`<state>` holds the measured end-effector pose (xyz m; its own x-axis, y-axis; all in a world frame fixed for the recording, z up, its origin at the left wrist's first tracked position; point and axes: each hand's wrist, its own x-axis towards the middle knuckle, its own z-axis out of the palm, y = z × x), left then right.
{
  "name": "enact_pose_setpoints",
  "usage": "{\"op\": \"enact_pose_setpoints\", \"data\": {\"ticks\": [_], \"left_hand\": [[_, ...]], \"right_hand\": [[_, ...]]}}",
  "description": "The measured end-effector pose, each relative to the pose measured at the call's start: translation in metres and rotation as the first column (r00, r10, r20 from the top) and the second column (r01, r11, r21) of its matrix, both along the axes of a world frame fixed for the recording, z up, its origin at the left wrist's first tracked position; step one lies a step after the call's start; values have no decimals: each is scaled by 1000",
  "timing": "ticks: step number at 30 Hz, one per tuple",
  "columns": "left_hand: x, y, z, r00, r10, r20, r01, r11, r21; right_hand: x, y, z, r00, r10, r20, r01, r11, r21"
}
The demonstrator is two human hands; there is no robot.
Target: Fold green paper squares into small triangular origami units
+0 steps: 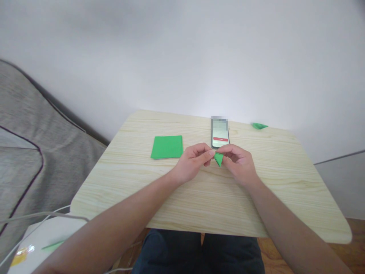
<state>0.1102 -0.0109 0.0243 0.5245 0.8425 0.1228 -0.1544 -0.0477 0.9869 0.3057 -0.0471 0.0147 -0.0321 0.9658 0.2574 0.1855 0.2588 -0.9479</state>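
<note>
Both my hands meet over the middle of the light wooden table point(205, 198). Between them is a small folded piece of green paper point(218, 158), a pointed triangle hanging down. My left hand point(192, 161) pinches its upper edge with thumb and fingertips. My right hand point(238, 163) grips the same piece from the right, fingers curled around it. Both hands hover just above the tabletop.
A stack of green square paper sheets point(167, 147) lies left of my hands. A phone point(220, 136) with a lit screen lies just behind them. A small folded green paper figure point(259, 126) rests at the far right edge. A grey cushion point(25, 152) and white cables point(37, 219) are at left.
</note>
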Motion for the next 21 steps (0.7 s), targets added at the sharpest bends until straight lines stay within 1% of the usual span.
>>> {"op": "enact_pose_setpoints", "data": {"ticks": [4,7,10,16,21], "left_hand": [[1,-3,-4,1000,21,-15,-21,1000,22],[1,-4,-4,997,47,-66,-42,996,72],[1,-4,-3,993,69,-93,-59,993,103],[2,-3,-4,989,107,-100,-94,988,120],[4,-1,-8,989,134,-57,-127,986,113]], "right_hand": [[-1,0,3,999,-26,35,23,995,96],[-1,1,3,997,-50,56,43,993,114],[-1,0,2,996,-66,61,60,994,87],[-1,0,1,996,-77,39,76,997,25],[-2,0,1,1000,-12,-13,12,998,-63]]}}
